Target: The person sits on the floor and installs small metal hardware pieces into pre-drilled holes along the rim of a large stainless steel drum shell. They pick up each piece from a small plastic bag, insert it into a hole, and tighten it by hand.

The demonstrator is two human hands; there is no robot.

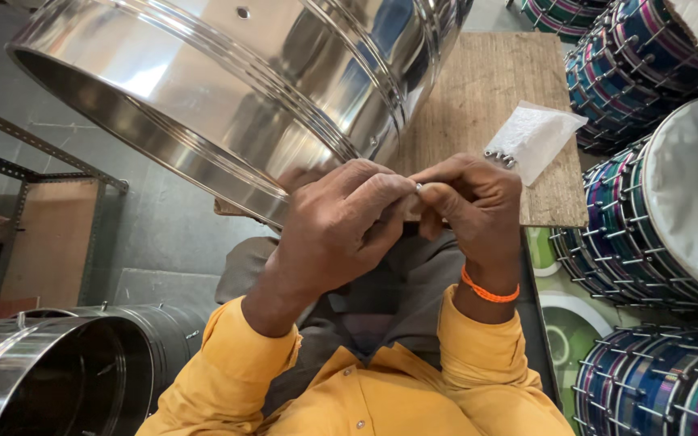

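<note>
Yellow sleeves sit closest to me, low in the view. Just past them my two hands meet in the middle. My left hand (341, 230) is curled almost shut, with thumb and finger pinching a tiny shiny metal piece (418, 187). My right hand (474, 202) is curled the same way and pinches that same little piece from the other side. An orange band (488, 291) goes round my right wrist.

At about 11 o'clock from my hands, the big shiny drum shell (228, 89) lies tilted, its rim just beside my left knuckles. It has a small empty hole near the top, and I see no fittings on this side, so I think most of the fitting work is left.

At 1 o'clock, on the brown desk (478, 81), lies a clear bag (536, 133) with a few small metal bits (498, 157) next to it. Finished colourful drums (648, 218) are stacked at 3 o'clock.
</note>
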